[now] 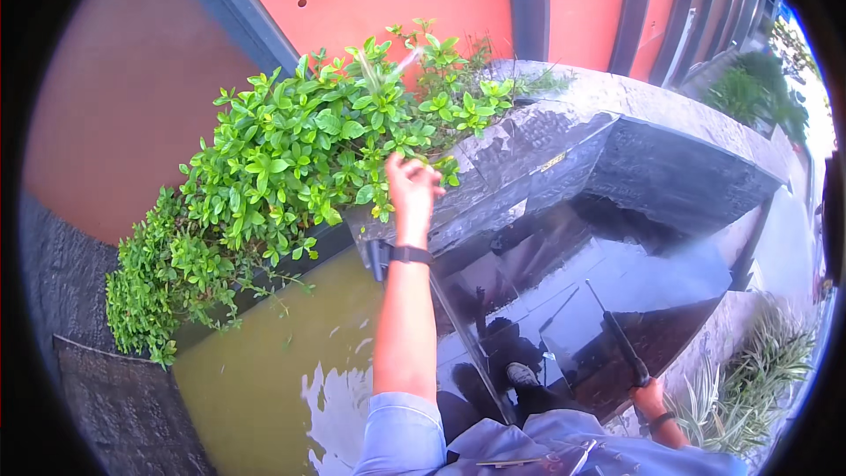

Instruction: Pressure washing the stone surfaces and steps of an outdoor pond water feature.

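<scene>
My left hand reaches forward at the right end of a leafy green bush. Its fingers are loosely bent and apart, somewhat blurred, with nothing visible in them. Over the bush's top, pale blurred streaks show; I cannot make out what they are. At the lower right, my right hand is closed round the dark grip of a long, thin tool. The tool points up and away to the left, narrowing to a slim tip over dark, wet, shiny ground. Its exact kind is unclear.
Murky greenish water lies below the bush on the left. A stone ledge curves to the right, past a dark, reflective basin. Red panels stand behind. Striped grassy plants grow beside my right arm.
</scene>
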Demonstrator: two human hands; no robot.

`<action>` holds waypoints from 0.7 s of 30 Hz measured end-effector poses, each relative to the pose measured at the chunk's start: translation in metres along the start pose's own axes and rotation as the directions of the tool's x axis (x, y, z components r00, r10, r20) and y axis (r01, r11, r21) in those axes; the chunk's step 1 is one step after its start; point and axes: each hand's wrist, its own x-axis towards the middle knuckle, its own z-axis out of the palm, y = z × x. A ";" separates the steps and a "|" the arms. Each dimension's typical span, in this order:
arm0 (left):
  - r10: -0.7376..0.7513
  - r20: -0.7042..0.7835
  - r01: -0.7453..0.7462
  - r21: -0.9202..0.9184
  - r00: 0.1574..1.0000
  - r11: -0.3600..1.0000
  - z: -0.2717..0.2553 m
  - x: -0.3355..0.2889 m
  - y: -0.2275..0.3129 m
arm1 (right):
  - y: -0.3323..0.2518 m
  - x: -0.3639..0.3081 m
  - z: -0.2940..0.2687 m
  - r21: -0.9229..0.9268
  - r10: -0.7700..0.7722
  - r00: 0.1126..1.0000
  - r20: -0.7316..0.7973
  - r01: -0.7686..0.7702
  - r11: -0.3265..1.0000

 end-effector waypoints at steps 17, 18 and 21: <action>-0.730 -0.433 0.674 -0.308 0.529 0.672 -0.299 -0.369 -0.258 | -0.021 0.000 0.004 0.169 0.118 0.964 0.239 -0.161 0.972; -0.751 -0.453 0.684 -0.342 0.481 0.644 -0.317 -0.391 -0.271 | -0.039 -0.010 0.000 0.174 0.108 0.967 0.232 -0.150 0.973; -0.378 -0.536 0.587 0.295 0.755 0.754 -0.437 -0.521 -0.320 | -0.061 -0.005 0.019 0.300 0.067 0.931 0.358 -0.183 0.936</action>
